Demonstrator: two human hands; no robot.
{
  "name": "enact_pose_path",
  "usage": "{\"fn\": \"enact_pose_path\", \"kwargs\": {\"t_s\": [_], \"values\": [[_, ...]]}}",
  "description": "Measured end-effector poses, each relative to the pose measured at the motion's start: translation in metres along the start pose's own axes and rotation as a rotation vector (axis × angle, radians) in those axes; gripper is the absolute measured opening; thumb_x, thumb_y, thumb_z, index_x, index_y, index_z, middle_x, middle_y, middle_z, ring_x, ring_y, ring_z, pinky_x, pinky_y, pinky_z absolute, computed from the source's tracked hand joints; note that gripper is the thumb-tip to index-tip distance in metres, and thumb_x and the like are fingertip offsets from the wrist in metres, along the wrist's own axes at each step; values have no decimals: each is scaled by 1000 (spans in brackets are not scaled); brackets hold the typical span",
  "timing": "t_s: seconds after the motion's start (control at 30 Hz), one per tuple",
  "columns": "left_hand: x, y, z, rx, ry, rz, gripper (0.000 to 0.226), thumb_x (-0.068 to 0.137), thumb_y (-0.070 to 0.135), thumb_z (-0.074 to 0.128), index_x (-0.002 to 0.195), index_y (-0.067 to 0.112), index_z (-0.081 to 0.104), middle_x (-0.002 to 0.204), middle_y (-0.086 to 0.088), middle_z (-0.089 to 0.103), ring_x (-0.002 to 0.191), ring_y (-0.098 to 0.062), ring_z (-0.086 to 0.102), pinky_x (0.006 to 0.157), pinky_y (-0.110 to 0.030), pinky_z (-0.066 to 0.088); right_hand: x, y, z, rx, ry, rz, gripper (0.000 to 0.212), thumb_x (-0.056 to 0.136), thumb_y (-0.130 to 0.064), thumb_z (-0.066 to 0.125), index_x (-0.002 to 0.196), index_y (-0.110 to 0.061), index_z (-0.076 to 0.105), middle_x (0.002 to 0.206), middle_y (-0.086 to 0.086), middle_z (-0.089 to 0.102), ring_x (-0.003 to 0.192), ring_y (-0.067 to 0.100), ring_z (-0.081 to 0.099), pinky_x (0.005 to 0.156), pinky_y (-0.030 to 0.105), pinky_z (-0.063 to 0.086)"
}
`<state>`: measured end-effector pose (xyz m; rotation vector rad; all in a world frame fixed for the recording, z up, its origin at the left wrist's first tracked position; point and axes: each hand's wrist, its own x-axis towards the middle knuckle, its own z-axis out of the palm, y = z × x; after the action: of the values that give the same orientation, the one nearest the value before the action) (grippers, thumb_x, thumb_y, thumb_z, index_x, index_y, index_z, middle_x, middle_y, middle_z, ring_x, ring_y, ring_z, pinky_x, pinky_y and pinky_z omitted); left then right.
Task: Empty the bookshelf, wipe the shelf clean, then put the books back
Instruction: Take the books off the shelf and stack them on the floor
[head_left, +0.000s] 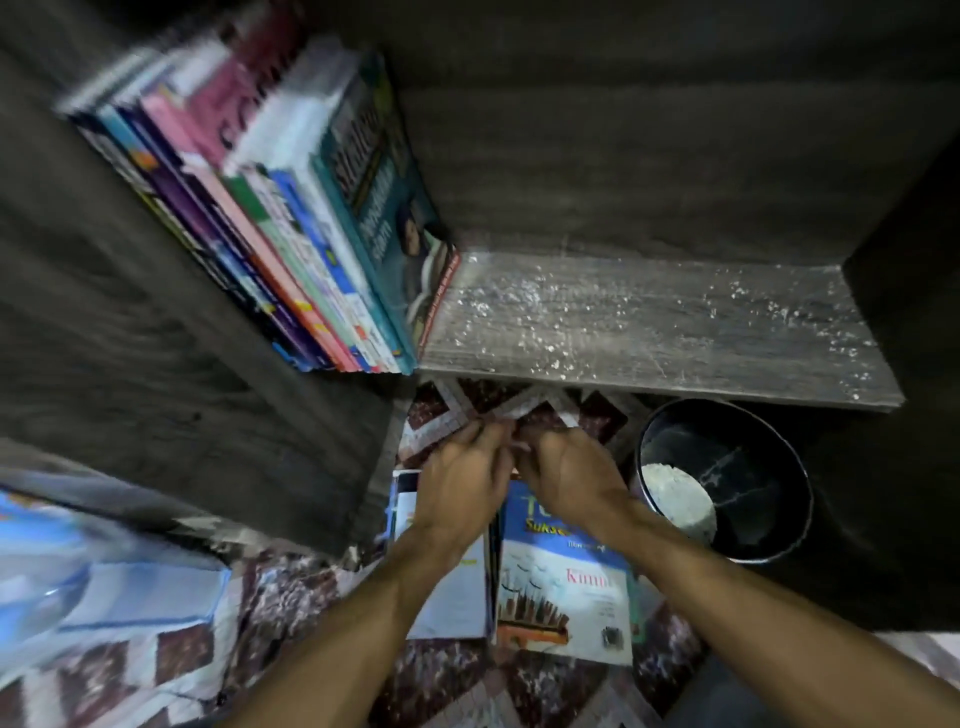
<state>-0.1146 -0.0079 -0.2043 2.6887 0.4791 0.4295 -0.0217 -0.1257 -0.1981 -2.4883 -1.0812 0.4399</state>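
Shelf (649, 322) open right of the leaning books (291, 208) — bin (727, 483) crowds below.

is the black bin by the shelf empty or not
Not empty: the black bin holds a pale clump on its bottom, otherwise mostly bare.

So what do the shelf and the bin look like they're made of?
Shelf: grey wood-look board, probably laminate; printed grain lines, matte, flat cut front edge, speckled with white dust. Bin: dark and glossy, plastic or coated metal; the shiny inner wall doesn't settle which.
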Motion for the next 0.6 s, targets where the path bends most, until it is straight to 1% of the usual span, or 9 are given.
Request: {"fn": "enact_pose_path", "kwargs": {"t_s": [0.1,0.2,0.3,0.37,0.4,0.43,0.5,0.53,0.6], "values": [[16,1,-45,-99,217,-32,29,93,25,53,119,23,65,109,-2,68,93,-25,66,75,-35,54,13,-36,-29,89,137,-89,32,97,-43,43,122,-31,59,103,9,74,97,36,67,77,42,55],[28,-3,-86,-132,392,-10,30,96,19,55,124,16,62,113,-3,63,106,-22,62,90,-34,50,30,-68,-51,169,242,-173,30,100,-41,48,126,-32,59,108,6,74,100,33,66,82,38,54],[39,-11,-116,-145,510,-3,39,94,15,55,133,12,57,123,-6,56,119,-21,56,102,-33,45,52,-95,-65,229,262,-194,41,97,-45,53,136,-34,52,120,5,70,109,31,65,88,39,54],[46,-15,-131,-166,539,-25,44,94,16,56,138,13,53,131,-5,51,126,-17,51,108,-24,39,65,-112,-72,271,280,-214,50,95,-46,57,143,-33,47,130,7,65,117,29,62,93,39,53],[49,-16,-137,-173,543,-29,46,95,17,56,140,14,51,134,-5,49,127,-15,49,109,-20,35,71,-119,-75,287,291,-229,53,95,-46,58,145,-33,45,133,8,62,119,30,60,95,39,52],[52,-17,-142,-180,543,-30,47,95,18,56,142,14,49,134,-5,48,127,-14,48,108,-18,34,75,-126,-78,297,303,-240,56,94,-47,57,146,-32,42,135,9,59,120,31,58,96,39,51],[55,-17,-147,-198,540,-27,50,96,18,56,144,14,46,133,-5,46,123,-15,49,105,-25,40,83,-135,-82,294,326,-246,60,93,-51,55,148,-33,39,139,10,55,121,34,57,96,40,50],[56,-17,-148,-208,538,-24,51,96,19,56,145,14,44,133,-5,45,123,-15,50,103,-29,43,88,-138,-84,282,334,-242,61,94,-50,56,149,-32,38,140,10,55,121,34,58,94,40,50],[57,-17,-147,-225,541,-19,53,97,21,56,147,13,41,134,-6,44,123,-16,50,102,-32,45,96,-141,-87,260,344,-225,63,94,-47,60,150,-31,36,137,11,55,118,35,59,90,39,49]]}}
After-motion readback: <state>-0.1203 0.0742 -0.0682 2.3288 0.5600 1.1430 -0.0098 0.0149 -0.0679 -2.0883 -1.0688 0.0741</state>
